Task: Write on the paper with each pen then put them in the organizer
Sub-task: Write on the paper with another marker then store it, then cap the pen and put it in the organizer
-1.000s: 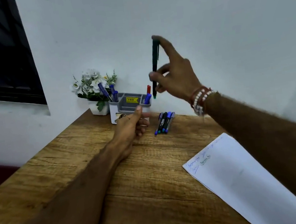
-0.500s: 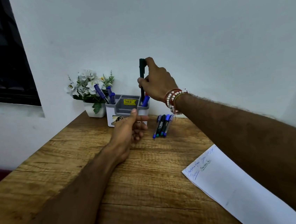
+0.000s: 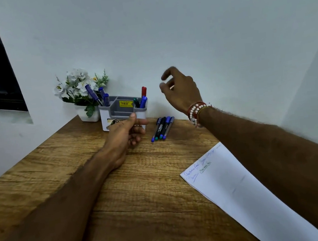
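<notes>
Since a second earlier, the dark green pen (image 3: 136,102) had left the right hand (image 3: 180,89) and stood in the right compartment of the organizer (image 3: 123,112), beside a blue pen (image 3: 143,101) and a red one (image 3: 143,92). That hand, fingers spread and holding nothing, hung up and to the right of the organizer. On the wooden desk (image 3: 122,193), well to the near right of the organizer, lay the paper (image 3: 240,190) with a few written lines. The left hand (image 3: 125,133), loosely curled, touched the organizer's front with its thumb. Just right of the organizer lay four unused pens (image 3: 162,128). Depositing looked finished; next would likely be picking one of those pens up to write.
</notes>
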